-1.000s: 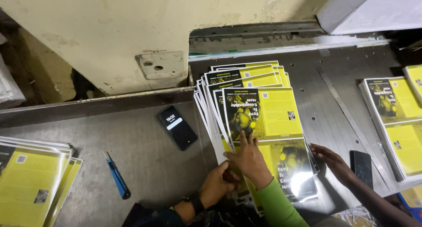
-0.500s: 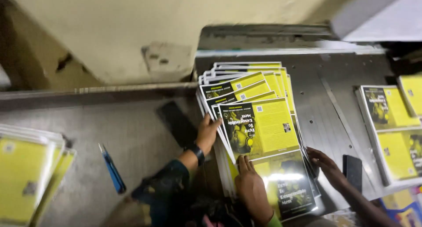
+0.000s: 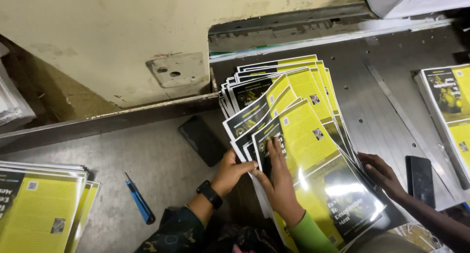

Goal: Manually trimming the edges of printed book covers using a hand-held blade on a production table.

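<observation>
**Inspector:** Grey metal worktable (image 3: pixel 147 155), scuffed, backed by a cream machine housing (image 3: pixel 122 37) at twelve o'clock. Head view only. What do the hands have?

**Assistant:** A fanned stack of glossy yellow-and-black printed sheets (image 3: pixel 298 130), centre of frame, spreading towards one o'clock. The left hand (image 3: pixel 232 169), with a black wristwatch (image 3: pixel 209 194) on its wrist, pinches the stack's lower left edge, fingers curled under it. The right hand (image 3: pixel 279 177), green sleeve, lies flat on the top sheet, fingers spread, pressing and not closed round anything.

**Inspector:** Handling?

**Assistant:** In my judgement the sheets are light singly but weighty as a bundle, limp, and slick: the glare on the coating suggests they slide on one another readily. Corners would crease. Best held at the edge, thumb above, fingers below.

**Inspector:** Surroundings?

**Assistant:** Another person's hand (image 3: pixel 382 172) touches the stack's right edge at four o'clock. A dark phone (image 3: pixel 203 140) lies at nine o'clock of the stack, a second phone (image 3: pixel 421 179) at four o'clock. A blue-handled utility knife (image 3: pixel 139 201) lies at eight o'clock, with a second pile of sheets (image 3: pixel 39 209) beyond it and a third pile (image 3: pixel 448 111) at three o'clock.
</observation>
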